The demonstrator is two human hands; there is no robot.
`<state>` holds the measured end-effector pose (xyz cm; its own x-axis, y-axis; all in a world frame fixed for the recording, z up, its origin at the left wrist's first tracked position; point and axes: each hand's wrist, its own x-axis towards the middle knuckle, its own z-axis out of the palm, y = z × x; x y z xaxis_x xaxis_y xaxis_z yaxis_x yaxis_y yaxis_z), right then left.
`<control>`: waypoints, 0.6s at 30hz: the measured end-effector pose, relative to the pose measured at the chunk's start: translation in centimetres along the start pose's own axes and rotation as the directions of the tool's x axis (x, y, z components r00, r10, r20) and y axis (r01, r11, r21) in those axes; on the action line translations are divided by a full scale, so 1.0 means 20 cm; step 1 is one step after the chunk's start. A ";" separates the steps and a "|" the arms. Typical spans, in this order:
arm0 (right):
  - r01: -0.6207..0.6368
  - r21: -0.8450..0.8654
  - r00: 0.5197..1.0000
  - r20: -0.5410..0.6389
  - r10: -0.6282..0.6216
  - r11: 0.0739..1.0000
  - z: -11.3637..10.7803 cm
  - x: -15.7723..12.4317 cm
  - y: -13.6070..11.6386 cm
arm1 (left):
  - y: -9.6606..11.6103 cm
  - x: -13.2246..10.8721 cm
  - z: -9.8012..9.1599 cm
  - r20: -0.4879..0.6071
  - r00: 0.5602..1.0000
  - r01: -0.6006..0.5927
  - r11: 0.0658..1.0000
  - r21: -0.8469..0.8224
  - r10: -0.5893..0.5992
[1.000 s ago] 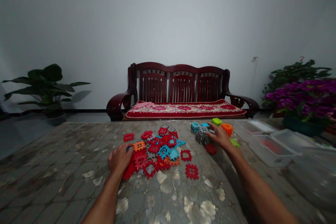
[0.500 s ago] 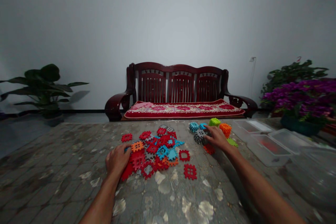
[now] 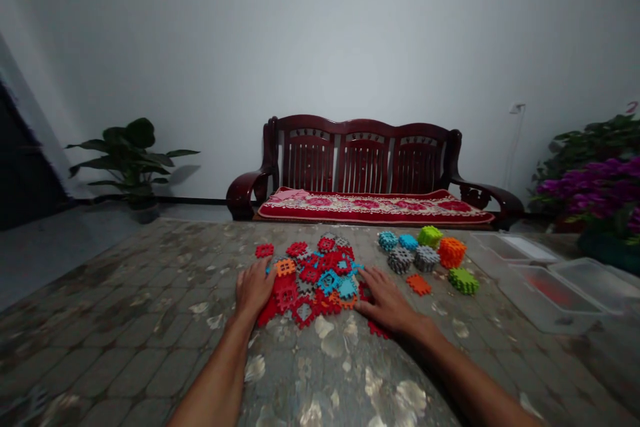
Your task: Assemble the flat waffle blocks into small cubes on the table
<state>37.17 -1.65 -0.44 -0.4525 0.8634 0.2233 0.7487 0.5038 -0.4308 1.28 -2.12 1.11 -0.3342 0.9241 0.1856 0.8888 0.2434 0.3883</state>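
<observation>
A heap of interlocking toy tiles with notched edges (image 3: 310, 273), mostly red with grey, blue and orange ones, lies on the table before me. My left hand (image 3: 255, 287) rests against the heap's left side, fingers stretched forward beside an orange tile (image 3: 286, 267); a bit of blue tile shows at its fingertips. My right hand (image 3: 387, 297) is spread over the right edge of the heap, partly covering a red tile (image 3: 377, 329). Further right stand tile stacks: blue (image 3: 408, 242), grey (image 3: 427, 258), orange (image 3: 452, 253) and green (image 3: 463, 281). One loose orange tile (image 3: 419, 284) lies near them.
Clear plastic boxes (image 3: 555, 310) stand at the table's right side, one with something red inside. A patterned cloth (image 3: 185, 353) covers the table. Beyond it is a wooden bench (image 3: 365, 127) with a red cover. Potted plants (image 3: 135, 153) flank the bench.
My right hand has moved from the stacks back left to the heap's right edge, uncovering a second grey stack. The left hand keeps its place by the heap. The view has turned left.
</observation>
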 end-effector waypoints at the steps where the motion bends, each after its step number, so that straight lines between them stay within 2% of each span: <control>1: 0.014 -0.002 1.000 0.002 -0.014 1.000 0.01 0.01 -0.01 | 0.01 0.00 0.00 0.019 1.000 -0.017 1.000 -0.012 0.017; 5: 0.074 0.060 0.995 -0.069 -0.070 0.995 0.04 0.07 0.00 | 0.03 0.00 0.03 0.065 0.993 -0.090 0.994 -0.062 0.094; 11: -0.031 0.138 0.969 -0.238 0.063 0.990 0.11 0.09 0.07 | 0.08 0.00 0.08 0.103 0.964 -0.218 0.948 -0.232 0.246; 15: -0.043 0.124 0.960 -0.268 0.075 0.991 0.13 0.08 0.08 | 0.12 -0.02 0.12 0.128 0.928 -0.287 0.888 -0.358 0.351; 18: -0.048 0.123 0.951 -0.299 0.083 0.991 0.12 0.08 0.09 | 0.14 -0.01 0.14 0.098 0.918 -0.299 0.834 -0.464 0.384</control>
<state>36.50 0.61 -2.94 -0.2230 0.8709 0.4379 0.7047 0.4544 -0.5449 4.80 -0.81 -0.37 0.0648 0.9708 0.2309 0.6956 -0.2098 0.6871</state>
